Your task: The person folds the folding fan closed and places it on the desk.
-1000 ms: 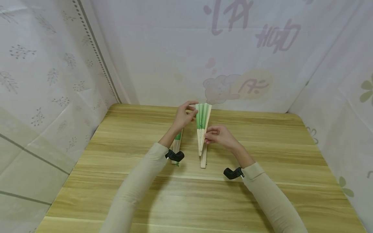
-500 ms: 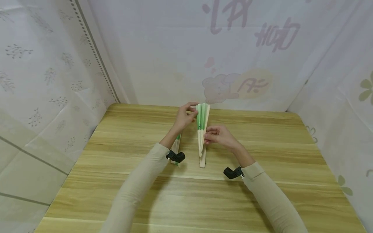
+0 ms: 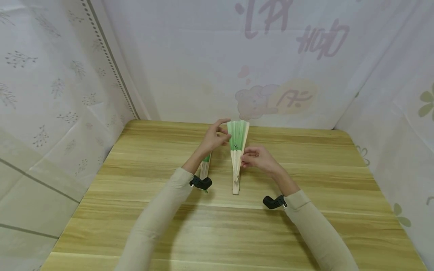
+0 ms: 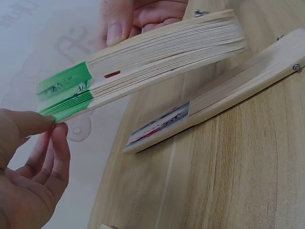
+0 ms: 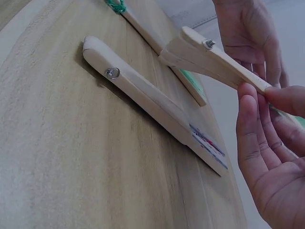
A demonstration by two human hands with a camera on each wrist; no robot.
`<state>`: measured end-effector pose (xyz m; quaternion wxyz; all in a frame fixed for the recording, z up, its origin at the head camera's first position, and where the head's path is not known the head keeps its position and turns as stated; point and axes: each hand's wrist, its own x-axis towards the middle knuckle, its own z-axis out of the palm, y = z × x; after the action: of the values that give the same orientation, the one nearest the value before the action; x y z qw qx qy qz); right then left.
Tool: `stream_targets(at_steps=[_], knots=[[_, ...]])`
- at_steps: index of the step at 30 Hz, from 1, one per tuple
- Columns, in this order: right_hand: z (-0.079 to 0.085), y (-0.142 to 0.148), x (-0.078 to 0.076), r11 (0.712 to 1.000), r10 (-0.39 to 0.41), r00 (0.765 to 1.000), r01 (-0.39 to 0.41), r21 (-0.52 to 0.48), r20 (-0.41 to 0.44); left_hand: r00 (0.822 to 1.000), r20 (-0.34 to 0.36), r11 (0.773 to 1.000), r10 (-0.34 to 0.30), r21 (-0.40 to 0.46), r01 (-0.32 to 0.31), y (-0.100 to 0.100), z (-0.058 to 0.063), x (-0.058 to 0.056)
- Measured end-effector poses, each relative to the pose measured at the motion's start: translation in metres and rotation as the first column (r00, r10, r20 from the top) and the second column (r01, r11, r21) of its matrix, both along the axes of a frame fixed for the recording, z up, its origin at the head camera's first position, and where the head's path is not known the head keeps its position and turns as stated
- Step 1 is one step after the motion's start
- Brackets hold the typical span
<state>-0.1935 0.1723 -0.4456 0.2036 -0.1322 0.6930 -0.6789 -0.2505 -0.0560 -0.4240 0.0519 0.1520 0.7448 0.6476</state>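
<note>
A green folding fan [image 3: 239,136], partly spread, is held up over the table between both hands. My left hand [image 3: 215,137] pinches the outer stick at its green paper end between thumb and fingers. On the other side, my right hand [image 3: 259,159] pinches the pale wooden outer stick between thumb and fingertips. Below it a second folding fan [image 4: 214,90], closed, with red and dark marks on its paper, lies on the table. A third, closed green folding fan [image 3: 205,169] with a green cord [image 5: 116,5] lies to the left, partly hidden by the left forearm.
The wood-grain table [image 3: 217,233] ends at a pale printed cloth backdrop [image 3: 190,75] close behind the hands. More printed cloth [image 3: 51,124] hangs on the left and right. A black camera mount sits on each wrist.
The held fan narrows slightly, then spreads wider than before. My right hand has shifted a little to the right, and the left thumb slightly lower. Both fans on the table stay put.
</note>
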Motion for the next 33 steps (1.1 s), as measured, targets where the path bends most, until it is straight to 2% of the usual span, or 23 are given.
stream_targets(at_steps=[5, 12, 26, 33], knots=[[-0.0018, 0.0021, 0.0003, 1.000, 0.020, 0.999, -0.020, -0.009, -0.026, 1.000, -0.004, 1.000, 0.014, 0.000, -0.014, -0.0010, -0.0013, 0.0008], [0.0010, -0.0028, -0.0006, 0.997, 0.045, 0.997, -0.041, 0.068, -0.068, 1.000, -0.031, 1.000, 0.006, -0.014, -0.006, 0.0033, -0.0033, 0.0029], [0.0002, -0.0066, 0.0004, 0.997, 0.015, 1.000, -0.013, 0.080, -0.015, 1.000, 0.000, 1.000, -0.030, -0.006, 0.030, 0.0026, -0.0035, 0.0053], [-0.0021, -0.0067, 0.0019, 0.998, -0.003, 1.000, 0.004, 0.067, -0.011, 0.999, 0.044, 0.999, -0.030, 0.010, 0.030, 0.0002, -0.0032, 0.0055]])
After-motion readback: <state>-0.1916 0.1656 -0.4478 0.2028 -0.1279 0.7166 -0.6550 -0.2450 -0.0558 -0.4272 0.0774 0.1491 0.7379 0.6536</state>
